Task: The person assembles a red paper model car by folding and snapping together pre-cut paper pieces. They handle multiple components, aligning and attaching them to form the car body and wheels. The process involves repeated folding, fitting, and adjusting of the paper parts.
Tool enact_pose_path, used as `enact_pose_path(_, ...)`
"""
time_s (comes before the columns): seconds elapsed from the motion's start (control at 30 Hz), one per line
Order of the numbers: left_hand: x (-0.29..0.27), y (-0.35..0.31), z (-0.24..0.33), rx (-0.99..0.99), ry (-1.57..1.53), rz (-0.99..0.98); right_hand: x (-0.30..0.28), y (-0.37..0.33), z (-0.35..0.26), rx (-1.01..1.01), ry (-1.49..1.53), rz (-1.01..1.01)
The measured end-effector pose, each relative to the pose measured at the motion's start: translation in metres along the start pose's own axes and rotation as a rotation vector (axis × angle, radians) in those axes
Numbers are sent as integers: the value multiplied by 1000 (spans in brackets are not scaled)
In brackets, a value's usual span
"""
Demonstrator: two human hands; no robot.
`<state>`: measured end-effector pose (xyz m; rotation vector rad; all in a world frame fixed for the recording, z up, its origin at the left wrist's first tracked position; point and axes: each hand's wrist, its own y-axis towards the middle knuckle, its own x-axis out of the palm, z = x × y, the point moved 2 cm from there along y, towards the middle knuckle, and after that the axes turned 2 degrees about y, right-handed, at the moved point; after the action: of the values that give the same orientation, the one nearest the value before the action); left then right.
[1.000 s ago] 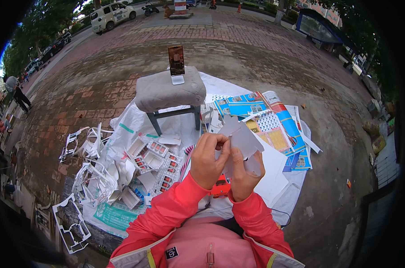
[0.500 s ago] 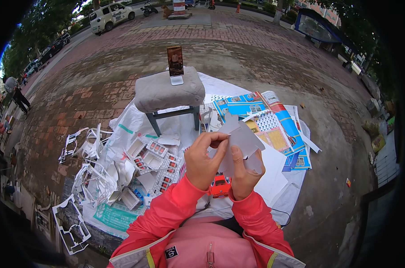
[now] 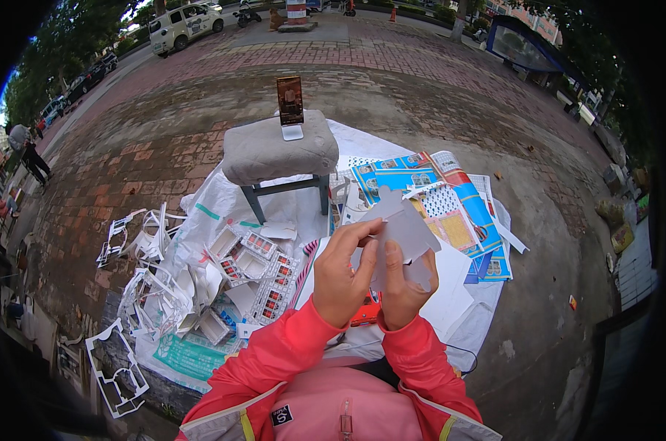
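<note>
I hold a grey die-cut cardboard piece [image 3: 400,226] up in front of me with both hands. My left hand [image 3: 342,275] pinches its left edge, fingers curled over the top. My right hand [image 3: 405,288] grips its lower part, thumb pressed on the near face. The piece is tilted, its notched tabs pointing up and right. Both sleeves are red. A small red object [image 3: 365,311] lies on the white sheet just below my hands, partly hidden by them.
A padded grey stool [image 3: 278,151] with a phone on a stand [image 3: 290,103] stands ahead. Folded small boxes [image 3: 251,266] and white cardboard scraps [image 3: 153,283] lie left on a white sack. Printed colourful sheets [image 3: 439,198] lie right. Brick pavement surrounds; a person [image 3: 30,154] stands far left.
My hands have shifted slightly on the cardboard piece, and the left fingers have curled further over its top edge. Nothing else moved.
</note>
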<state>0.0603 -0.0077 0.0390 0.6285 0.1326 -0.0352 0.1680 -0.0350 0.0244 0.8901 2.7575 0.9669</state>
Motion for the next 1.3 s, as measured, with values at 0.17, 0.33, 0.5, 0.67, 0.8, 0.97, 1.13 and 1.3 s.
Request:
enact_pose_path(0.17,-4,2,-3,-66,-107,-48,-4,3,8,73,49,5)
enact_pose_path(0.33,-6,-2,2,-33,6,-74,-4,2,10,75,54,12)
enact_pose_path(0.5,-4,-8,13,47,81,-77,-4,0,4,87,28,36)
enact_pose_path(0.67,2,-13,19,70,56,-61,-1,0,4,41,-14,35)
enact_pose_path(0.8,1,-13,18,70,32,-81,-1,4,6,-6,-16,16)
enact_pose_path(0.97,-3,0,9,-39,-20,-36,-9,7,8,240,160,-64)
enact_pose_path(1.13,-15,20,2,-31,33,-13,-11,6,5,309,208,-215)
enact_pose_path(1.3,-22,25,3,-62,12,-66,-12,7,2,349,259,-291)
